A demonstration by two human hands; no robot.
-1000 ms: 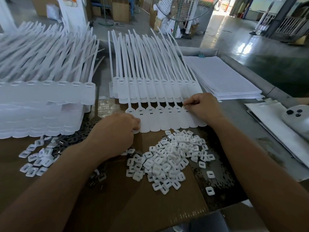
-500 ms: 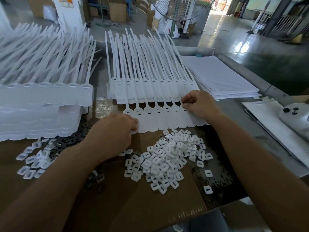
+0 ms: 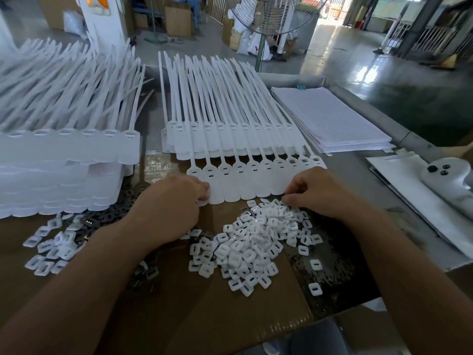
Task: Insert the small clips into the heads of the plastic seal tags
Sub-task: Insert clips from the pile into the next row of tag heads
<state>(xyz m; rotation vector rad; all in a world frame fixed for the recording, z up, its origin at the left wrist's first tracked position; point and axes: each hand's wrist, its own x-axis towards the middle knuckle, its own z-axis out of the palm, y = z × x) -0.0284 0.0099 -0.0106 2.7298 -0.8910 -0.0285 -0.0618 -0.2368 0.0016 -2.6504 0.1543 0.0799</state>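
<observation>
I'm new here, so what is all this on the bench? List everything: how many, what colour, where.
Front tag row: one strip, about ten heads, white, centre.
Tag stack: one, white, just behind that row.
Large tag stack: one, white, left.
Clip pile: one, many clips, white, in front of the row.
Loose clips: a dozen or more, white, front left.
Dark parts: many, black, by the left wrist.
Cardboard sheet: one, brown, under the clips.
Printed sheets: one stack, white, rear right.
Grey device: one, black buttons, far right.
Fan: one, behind the bench.
Left hand: on the row's left end.
Right hand: fingertips at the pile's far edge; whether it holds a clip is unclear.
</observation>
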